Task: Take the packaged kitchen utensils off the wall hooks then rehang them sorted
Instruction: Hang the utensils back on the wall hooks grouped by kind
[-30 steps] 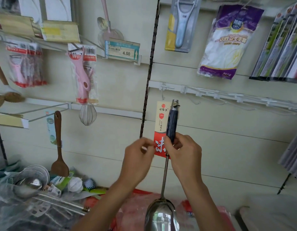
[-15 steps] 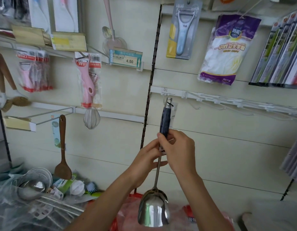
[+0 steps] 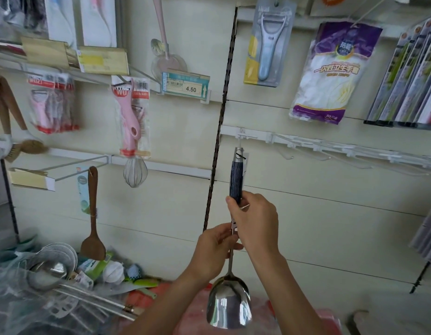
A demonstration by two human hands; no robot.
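Wall hook (image 3: 240,137) at 12 o'clock of our right hand (image 3: 255,223), which grips the upright spatula (image 3: 236,180); left hand (image 3: 214,250) pinches its shaft at 6.

Bright, even, diffuse light; soft faint shadows on wall (image 3: 330,226). Glare on steel spatula (image 3: 230,308) bowl. Blurred at left and lower edges; wide-angle bowing toward corners.

Price tag (image 3: 186,86) reading 4.50 left of black slotted upright (image 3: 219,141) — purple glove bag (image 3: 330,73) right.
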